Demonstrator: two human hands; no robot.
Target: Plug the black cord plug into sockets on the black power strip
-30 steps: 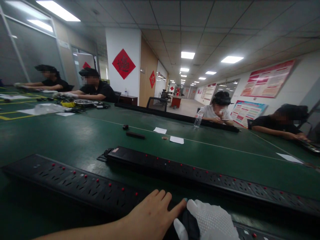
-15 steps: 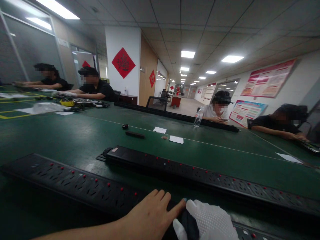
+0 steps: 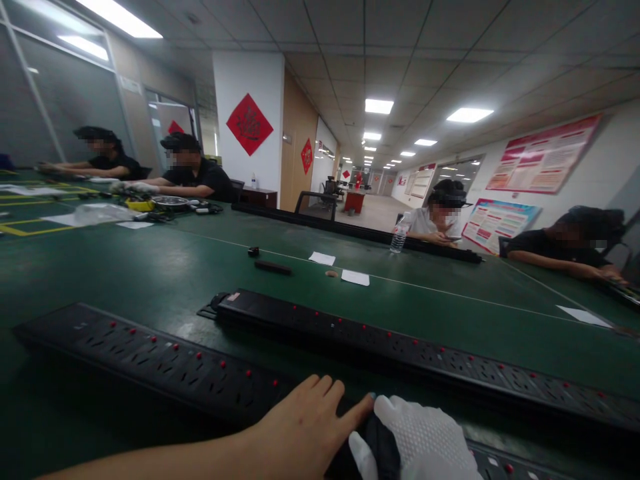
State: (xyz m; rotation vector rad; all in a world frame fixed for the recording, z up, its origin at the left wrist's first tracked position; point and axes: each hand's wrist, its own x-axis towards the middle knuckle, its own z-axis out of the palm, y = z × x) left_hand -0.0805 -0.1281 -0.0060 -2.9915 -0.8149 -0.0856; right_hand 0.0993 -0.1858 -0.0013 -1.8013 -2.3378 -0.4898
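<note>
From here I see a white pillar (image 3: 249,163) bearing a red diamond-shaped paper decoration (image 3: 249,125), with wood paneling (image 3: 295,143) just to its right. Left of the pillar stand glass partitions (image 3: 60,100); beyond it, lit ceiling panels (image 3: 379,107) run above a pale floor (image 3: 373,208) and a red-fronted desk (image 3: 355,202).

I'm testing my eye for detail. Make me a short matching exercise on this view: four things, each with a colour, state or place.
1. Left hand
2. Right hand
3. Bottle
4. Diamond-shaped sign

A. See-through
B. Red, on the pillar
C. Bare
D. Gloved in white, around something black

Pairs: 1-C, 2-D, 3-A, 4-B
</note>
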